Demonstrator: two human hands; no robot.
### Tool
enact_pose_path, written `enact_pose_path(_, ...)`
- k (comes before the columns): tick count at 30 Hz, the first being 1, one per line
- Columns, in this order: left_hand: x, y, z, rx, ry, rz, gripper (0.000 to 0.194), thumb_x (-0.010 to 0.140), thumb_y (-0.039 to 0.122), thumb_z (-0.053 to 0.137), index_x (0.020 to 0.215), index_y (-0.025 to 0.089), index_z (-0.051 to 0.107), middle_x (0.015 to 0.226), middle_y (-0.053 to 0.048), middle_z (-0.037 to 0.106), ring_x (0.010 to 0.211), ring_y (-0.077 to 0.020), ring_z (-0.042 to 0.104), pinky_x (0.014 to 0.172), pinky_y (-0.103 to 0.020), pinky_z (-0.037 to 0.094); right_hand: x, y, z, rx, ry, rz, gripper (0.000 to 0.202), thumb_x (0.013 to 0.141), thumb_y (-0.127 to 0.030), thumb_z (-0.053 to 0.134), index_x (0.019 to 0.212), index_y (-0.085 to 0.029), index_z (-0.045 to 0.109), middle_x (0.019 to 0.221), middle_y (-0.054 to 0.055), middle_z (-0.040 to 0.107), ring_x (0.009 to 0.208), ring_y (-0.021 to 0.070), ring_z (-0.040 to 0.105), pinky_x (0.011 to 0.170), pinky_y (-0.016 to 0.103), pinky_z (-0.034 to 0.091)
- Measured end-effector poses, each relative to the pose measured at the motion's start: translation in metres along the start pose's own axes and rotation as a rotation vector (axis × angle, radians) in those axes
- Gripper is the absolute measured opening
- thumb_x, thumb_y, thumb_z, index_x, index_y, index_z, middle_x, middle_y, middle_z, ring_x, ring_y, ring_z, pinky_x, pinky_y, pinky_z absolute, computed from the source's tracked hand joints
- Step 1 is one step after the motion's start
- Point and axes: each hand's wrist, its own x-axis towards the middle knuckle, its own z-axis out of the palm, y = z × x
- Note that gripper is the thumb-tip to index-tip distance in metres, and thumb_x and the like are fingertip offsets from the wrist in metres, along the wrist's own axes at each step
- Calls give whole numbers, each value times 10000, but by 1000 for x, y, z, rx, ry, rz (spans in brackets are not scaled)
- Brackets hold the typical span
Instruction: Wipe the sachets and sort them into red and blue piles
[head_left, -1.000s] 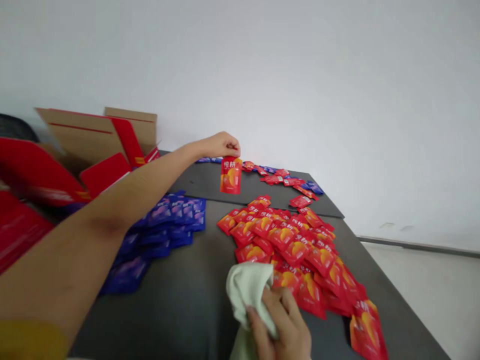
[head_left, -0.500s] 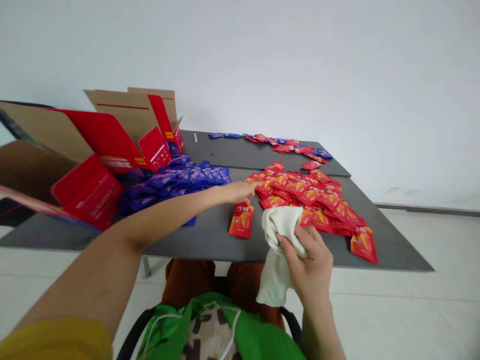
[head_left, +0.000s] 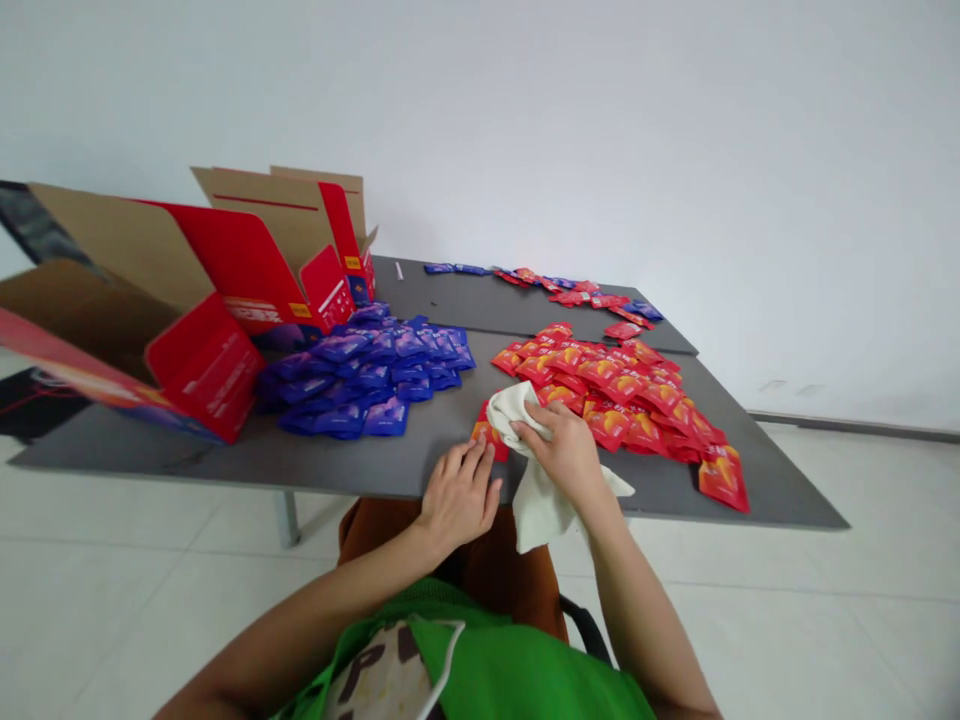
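Observation:
My left hand lies palm down at the table's front edge, fingers stretched out. Its fingertips reach the lower end of a single red pouch with an orange print. Bunched in my right hand is a white cloth, which rests over the upper part of that pouch and hides it. The cloth's loose end hangs past the table edge. Right of my hands spreads a pile of red pouches. A pile of blue-purple pouches lies to the left.
Open red cardboard boxes stand on the left of the dark grey table, flaps up. Along the back lie red pouches, blue pouches and a small white stick-like item. A white wall rises behind.
My left hand has drawn back from the red pile to the table's front edge. My right hand has brought the cloth left and forward onto the single red pouch.

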Motion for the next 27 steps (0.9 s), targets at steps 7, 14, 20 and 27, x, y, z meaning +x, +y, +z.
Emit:
enact_pose_path(7, 10, 11, -18, 58, -120, -186, 345, 922, 284, 384, 1058, 180, 683, 1079, -118, 591, 965, -263, 464, 820, -428, 405, 2, -23, 40, -282, -237, -20, 266, 912, -428, 509, 1121, -345, 651, 1078, 38, 617, 850, 169, 634, 686, 242, 441)
enact_pose_path(14, 13, 11, -16, 99, -153, -202, 352, 902, 286, 399, 980, 193, 729, 1058, -109, 608, 934, -274, 454, 769, -422, 387, 54, -38, 51, -405, -285, 39, 319, 945, -423, 430, 1119, -263, 645, 1087, 103, 623, 907, 219, 641, 732, 296, 472)
enact_pose_path(20, 2, 16, -9, 78, -59, -279, 405, 871, 240, 439, 1229, 227, 628, 1130, -79, 602, 970, -268, 454, 795, -428, 370, 61, -35, 30, -365, -328, -8, 278, 904, -402, 535, 1102, -249, 657, 1074, 93, 650, 959, 218, 629, 778, 272, 455)
enact_pose_path(27, 0, 15, -10, 89, -86, -249, 338, 892, 274, 440, 1155, 232, 648, 1157, -69, 593, 961, -247, 462, 803, -418, 370, 11, -3, 23, -304, -387, -206, 251, 910, -444, 530, 1054, -293, 669, 964, 39, 650, 840, 177, 643, 635, 219, 408)
